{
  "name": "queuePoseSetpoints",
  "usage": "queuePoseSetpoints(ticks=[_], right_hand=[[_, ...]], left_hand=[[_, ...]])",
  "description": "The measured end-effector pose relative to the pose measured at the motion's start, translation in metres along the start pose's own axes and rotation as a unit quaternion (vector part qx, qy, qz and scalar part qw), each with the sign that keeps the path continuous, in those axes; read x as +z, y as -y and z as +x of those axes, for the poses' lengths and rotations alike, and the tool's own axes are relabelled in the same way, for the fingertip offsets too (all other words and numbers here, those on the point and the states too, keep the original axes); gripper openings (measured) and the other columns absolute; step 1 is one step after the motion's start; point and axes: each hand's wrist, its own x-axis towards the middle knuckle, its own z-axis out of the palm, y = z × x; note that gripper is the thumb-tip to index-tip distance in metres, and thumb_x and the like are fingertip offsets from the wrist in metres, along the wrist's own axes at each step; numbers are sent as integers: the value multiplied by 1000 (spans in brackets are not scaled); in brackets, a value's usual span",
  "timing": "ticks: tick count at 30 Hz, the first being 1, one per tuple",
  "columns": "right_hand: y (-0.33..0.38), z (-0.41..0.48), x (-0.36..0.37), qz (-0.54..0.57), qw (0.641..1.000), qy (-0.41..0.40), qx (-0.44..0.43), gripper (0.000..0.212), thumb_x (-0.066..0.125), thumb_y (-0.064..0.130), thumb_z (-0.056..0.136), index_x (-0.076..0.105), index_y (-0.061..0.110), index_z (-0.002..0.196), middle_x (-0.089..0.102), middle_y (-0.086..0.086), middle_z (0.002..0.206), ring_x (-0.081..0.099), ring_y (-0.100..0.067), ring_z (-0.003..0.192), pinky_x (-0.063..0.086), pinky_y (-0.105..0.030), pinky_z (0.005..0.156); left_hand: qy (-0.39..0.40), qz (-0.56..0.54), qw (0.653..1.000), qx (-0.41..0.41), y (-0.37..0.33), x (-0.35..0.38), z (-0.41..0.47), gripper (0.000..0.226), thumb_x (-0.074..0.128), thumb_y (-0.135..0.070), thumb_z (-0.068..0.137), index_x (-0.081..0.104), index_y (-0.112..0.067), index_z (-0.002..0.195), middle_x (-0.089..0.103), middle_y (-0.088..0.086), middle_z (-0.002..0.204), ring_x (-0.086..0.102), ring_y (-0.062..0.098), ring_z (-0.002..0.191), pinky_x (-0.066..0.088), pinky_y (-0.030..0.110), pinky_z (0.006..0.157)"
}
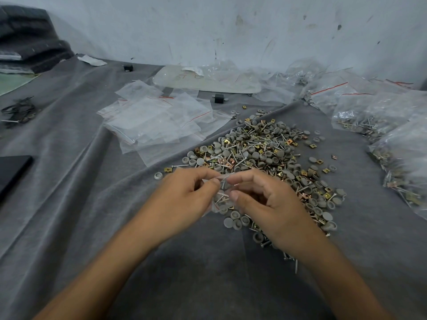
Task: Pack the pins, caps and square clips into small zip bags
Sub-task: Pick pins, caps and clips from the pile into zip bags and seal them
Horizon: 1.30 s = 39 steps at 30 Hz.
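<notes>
Cloth surface; left grip, right grip pinch zip bag mouth between them, bag hanging toward me.

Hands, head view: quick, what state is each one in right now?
Left hand: pinching the top of a small zip bag with parts inside.
Right hand: pinching the same bag's top from the other side.

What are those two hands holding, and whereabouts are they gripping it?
A small zip bag, pinched at its top edge by the left hand and right hand.
</notes>
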Motion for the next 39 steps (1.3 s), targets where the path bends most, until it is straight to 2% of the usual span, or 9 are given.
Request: queuePoseSetpoints(ticks=[6,8,10,13,21,24,28,35,39], right_hand=[[1,3,-15,-57,995,-75,-15,20,63,17,99,68,35,106,74,14,99,70,-11,85,59,-31,72],[-3,3,-22,-119,989,-85,-5,14,64,24,98,69,35,103,71,19,95,68,-5,87,55,-25,72],[-6,3,-27,-239,970,-43,3,7,64,34,95,70,35,98,67,21,91,61,1,89,46,-18,69],[-11,1,-27,-384,921,58,27,12,61,49,91,66,38,91,54,22,87,45,0,92,35,-25,73],[-4,-4,-29,-437,891,104,68,41,52,79,76,56,41,92,44,23,90,35,0,94,32,-29,78],[-1,-5,-28,-448,884,112,76,31,56,67,79,56,41,96,43,23,93,35,-3,96,32,-28,80],[2,-5,-26,-435,892,101,67,13,61,51,85,58,38,86,47,21,89,35,-1,92,31,-27,78],[-1,-5,-23,-447,884,121,61,15,59,49,86,56,35,82,48,17,89,35,-7,92,30,-30,79],[-2,-3,-27,-386,919,72,41,11,55,41,90,52,34,82,50,16,88,40,-3,89,34,-26,76]], left_hand=[[-14,-26,1000,-9,6,0,2,20,57,-28,101,75,-35,96,65,-1,58,50,3,47,41,21,49],[-17,-46,999,-15,8,-2,3,20,56,-30,101,74,-37,97,64,-2,57,50,4,48,41,20,49],[-21,-58,998,-22,9,-5,5,19,54,-40,95,72,-44,99,64,-4,57,51,5,49,43,23,51],[-24,-54,998,-25,11,-9,6,24,50,-47,88,71,-48,100,67,-4,59,54,6,50,45,28,56],[-27,-52,998,-33,10,-10,5,28,51,-49,87,74,-42,102,67,-5,60,52,3,49,45,28,57],[-24,-45,998,-29,10,-11,4,26,51,-49,89,73,-43,102,68,-6,62,53,2,50,46,29,56],[-24,-41,998,-32,11,-10,4,27,51,-50,88,73,-44,102,68,-6,62,53,2,50,45,29,57],[-22,-31,999,-37,9,-7,4,26,51,-47,90,74,-41,100,68,-6,62,53,1,49,43,27,57],[-27,-21,999,-36,10,-8,4,19,55,-38,99,74,-39,102,68,-6,62,53,0,49,44,27,58]])
